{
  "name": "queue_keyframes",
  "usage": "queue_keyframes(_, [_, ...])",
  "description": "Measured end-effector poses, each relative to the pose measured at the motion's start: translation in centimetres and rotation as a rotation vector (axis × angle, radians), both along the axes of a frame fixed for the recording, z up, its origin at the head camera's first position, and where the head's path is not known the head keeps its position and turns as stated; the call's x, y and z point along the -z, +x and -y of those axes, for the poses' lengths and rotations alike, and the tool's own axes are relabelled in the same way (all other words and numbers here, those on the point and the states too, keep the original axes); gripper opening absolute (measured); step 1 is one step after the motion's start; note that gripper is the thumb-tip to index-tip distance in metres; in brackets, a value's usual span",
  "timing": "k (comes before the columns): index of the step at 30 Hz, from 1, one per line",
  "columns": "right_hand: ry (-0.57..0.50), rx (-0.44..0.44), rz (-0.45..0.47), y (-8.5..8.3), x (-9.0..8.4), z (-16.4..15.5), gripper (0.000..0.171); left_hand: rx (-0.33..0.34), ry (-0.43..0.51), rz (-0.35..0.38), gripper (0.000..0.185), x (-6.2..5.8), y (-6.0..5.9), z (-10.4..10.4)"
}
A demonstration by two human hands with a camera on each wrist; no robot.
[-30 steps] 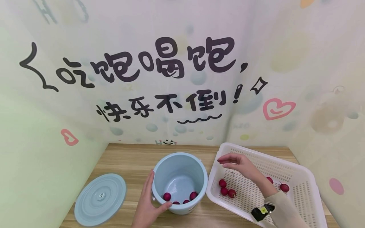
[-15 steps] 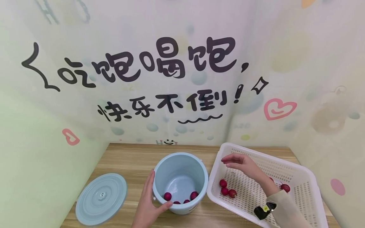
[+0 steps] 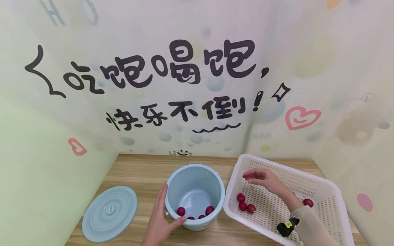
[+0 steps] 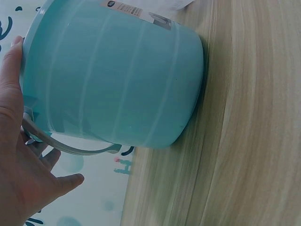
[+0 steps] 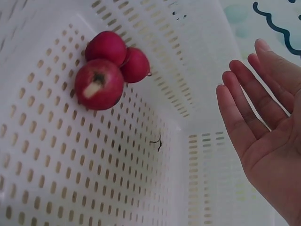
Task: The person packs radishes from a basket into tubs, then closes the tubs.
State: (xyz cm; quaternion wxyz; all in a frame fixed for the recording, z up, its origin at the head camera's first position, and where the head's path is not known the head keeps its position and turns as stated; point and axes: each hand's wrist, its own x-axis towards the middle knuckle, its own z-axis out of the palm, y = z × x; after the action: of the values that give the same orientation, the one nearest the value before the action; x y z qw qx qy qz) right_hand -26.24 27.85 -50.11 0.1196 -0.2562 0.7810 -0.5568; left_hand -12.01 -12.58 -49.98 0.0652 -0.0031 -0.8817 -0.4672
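Observation:
A light-blue bucket (image 3: 197,181) stands mid-table with several small red radishes (image 3: 181,211) at its bottom. My left hand (image 3: 158,218) rests against the bucket's left side, thumb at the rim. In the left wrist view, this hand (image 4: 26,174) has its fingers spread beside the grey handle (image 4: 70,148). Over the white perforated basket (image 3: 333,186) hovers my right hand (image 3: 266,179), holding nothing. Below it, three radishes (image 3: 251,208) lie together in the basket's left part. The right wrist view shows the hand's (image 5: 273,122) palm bare and its fingers extended, apart from the radishes (image 5: 99,84).
The bucket's round blue lid (image 3: 109,213) lies on the wooden table (image 3: 138,171) at the left. Further radishes (image 3: 307,203) lie in the basket's right part, partly hidden by my forearm. A printed wall covering (image 3: 184,102) rises behind the table.
My right hand has shifted slightly to the right above the basket, still holding nothing. The left hand stays at the bucket, and the radishes lie as before.

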Motion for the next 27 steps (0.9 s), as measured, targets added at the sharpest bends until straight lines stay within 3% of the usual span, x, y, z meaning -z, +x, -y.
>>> queue_keyframes(8, [0.032, -0.060, 0.041, -0.2, 1.8, -0.9, 0.034, 0.003, -0.004, -0.012, 0.118, -0.1, 0.0, 0.0])
queue_keyframes(17, [0.025, -0.108, 0.125, 0.0, 2.4, -1.4, 0.038, 0.002, 0.001, 0.006, 0.117, -0.1, 0.0, 0.0])
queue_keyframes(27, [0.092, -0.208, 0.173, 0.0, 3.3, -1.6, 0.040, 0.004, 0.001, 0.003, 0.117, -0.1, -0.1, 0.0])
